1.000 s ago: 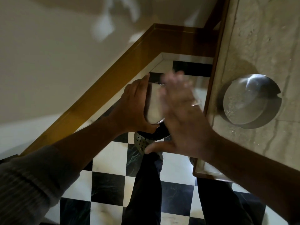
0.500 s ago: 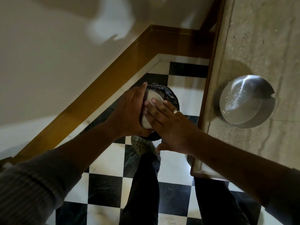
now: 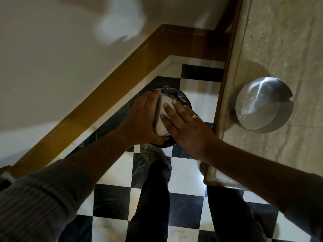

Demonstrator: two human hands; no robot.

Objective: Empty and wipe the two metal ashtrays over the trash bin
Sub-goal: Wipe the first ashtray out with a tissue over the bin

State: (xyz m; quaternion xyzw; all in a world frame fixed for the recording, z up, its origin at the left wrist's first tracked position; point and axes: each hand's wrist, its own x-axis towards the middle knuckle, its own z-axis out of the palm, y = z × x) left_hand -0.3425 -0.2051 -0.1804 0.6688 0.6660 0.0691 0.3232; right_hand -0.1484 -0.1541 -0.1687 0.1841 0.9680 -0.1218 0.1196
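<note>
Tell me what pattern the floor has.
The floor is a black-and-white checkerboard of tiles, seen clearly in the head view.

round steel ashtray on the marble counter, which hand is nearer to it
Right. The right hand is beside the counter edge, left of the round steel ashtray; the left hand is farther left, over the bin.

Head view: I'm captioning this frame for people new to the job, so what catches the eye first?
Mid-frame, the left hand holds a metal ashtray tipped on edge over the black-lined bin, and the right hand lays its fingers on it. At right, a second ashtray, speckled with ash, sits on the stone counter.
</note>
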